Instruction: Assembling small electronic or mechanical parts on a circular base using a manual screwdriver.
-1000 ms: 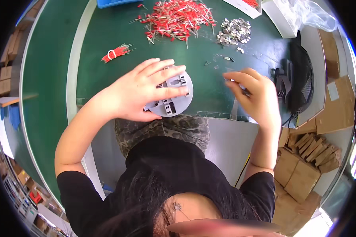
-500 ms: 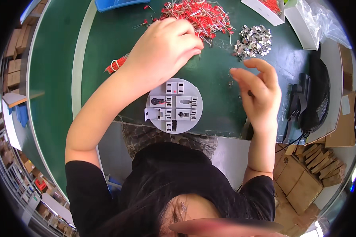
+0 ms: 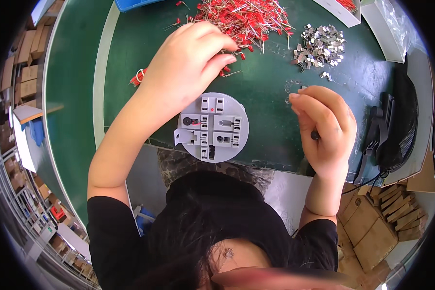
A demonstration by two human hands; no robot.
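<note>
Left hand [image 3: 186, 63]: half curled, palm down, back of the hand up. Thumb and index tips bent toward each other, a small gap showing between them; can't tell whether anything thin is pinched there. Tips sit at the near edge of the red LED pile [image 3: 249, 21], a few loose LEDs [image 3: 224, 71] lying just below them. Forearm comes up from lower left, elbow bent outward, wrist passing by the upper-left edge of the disc; contact there can't be judged.

Right hand [image 3: 326, 123]: fingers curled well in, thumb side toward the middle of the table [image 3: 270, 140]. Index and thumb tips close together; anything between them too small to tell. A round black piece [image 3: 315, 135] shows inside the curl, gripped in the hand, most of it hidden. Forearm nearly upright in view, elbow low at right. Small clear rings [image 3: 290, 87] on the table just beside the fingertips.

Grey disc [image 3: 237, 108]: flat near the table's near edge, between the forearms, neither hand on it. Raised blocks on top; a black round part [image 3: 187, 121] with red wire in one at left, a pale flap [image 3: 181, 137] jutting at the left rim.

Metal clips [image 3: 321, 48] heaped beyond the right hand. Banded red bundle [image 3: 137, 77] left of the left wrist.
</note>
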